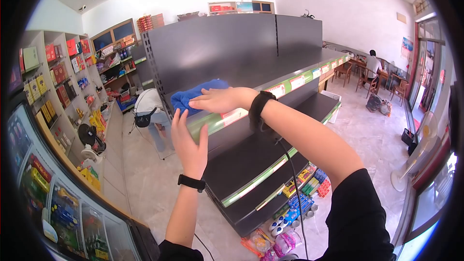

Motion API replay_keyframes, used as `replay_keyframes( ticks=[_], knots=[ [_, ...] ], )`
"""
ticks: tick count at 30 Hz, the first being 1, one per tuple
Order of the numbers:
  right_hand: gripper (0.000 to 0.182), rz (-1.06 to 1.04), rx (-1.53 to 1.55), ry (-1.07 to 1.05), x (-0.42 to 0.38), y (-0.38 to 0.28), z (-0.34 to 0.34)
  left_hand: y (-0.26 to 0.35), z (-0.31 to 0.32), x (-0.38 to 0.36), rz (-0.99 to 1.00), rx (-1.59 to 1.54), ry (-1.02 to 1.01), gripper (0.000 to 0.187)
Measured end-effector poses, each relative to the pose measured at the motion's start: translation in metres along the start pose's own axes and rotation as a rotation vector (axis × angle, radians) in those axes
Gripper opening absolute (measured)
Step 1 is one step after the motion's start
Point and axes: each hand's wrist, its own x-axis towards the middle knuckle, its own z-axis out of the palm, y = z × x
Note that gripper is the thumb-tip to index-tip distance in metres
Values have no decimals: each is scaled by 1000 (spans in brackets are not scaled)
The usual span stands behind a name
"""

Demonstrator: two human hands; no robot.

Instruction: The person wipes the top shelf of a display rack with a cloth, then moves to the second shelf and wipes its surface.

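A bunched blue cloth lies at the near left end of the dark grey upper shelf. My right hand rests over the cloth from the right, fingers stretched out flat and pointing left. Just below it, my left hand is upright at the shelf's front corner, its fingers apart and the fingertips right at the cloth's lower edge. Between the hands runs the green price strip with its labels. Each wrist wears a black band.
Lower shelves stand below, with packaged goods on the floor beside them. A glass-door fridge is at the left. Behind the shelf end a person bends over; another person sits far right. A black cable hangs down.
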Motion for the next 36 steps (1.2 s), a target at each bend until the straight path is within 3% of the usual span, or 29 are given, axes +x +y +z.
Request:
replay_keyframes(
  ticks=[4,8,11,14,18,21,24,26,30,36],
  knots=[
    [72,65,24,36,10,26,-3,-6,2,-2,15,-15,-24,58],
    [69,131,-32,134,-19,69,-15,-4,11,-7,-22,-153,98,68],
    [68,278,-165,183,-44,120,-27,20,11,-4,137,200,219,62],
    [68,297,-75,210,-66,183,-38,52,22,-2,218,619,213,53],
    [70,377,-128,265,-101,231,-61,69,50,19,87,675,289,35],
    [70,411,-93,214,-112,286,-79,57,70,38,1,856,330,32],
    [69,450,-94,345,-124,341,-84,50,77,39,-44,995,317,24],
    [71,443,-106,316,-127,369,-89,44,76,38,-19,1014,321,20],
    [74,422,-82,143,-123,379,-104,49,74,38,20,1029,283,21],
    [75,335,-102,163,-108,383,-110,52,75,40,-4,998,281,21]
  ],
)
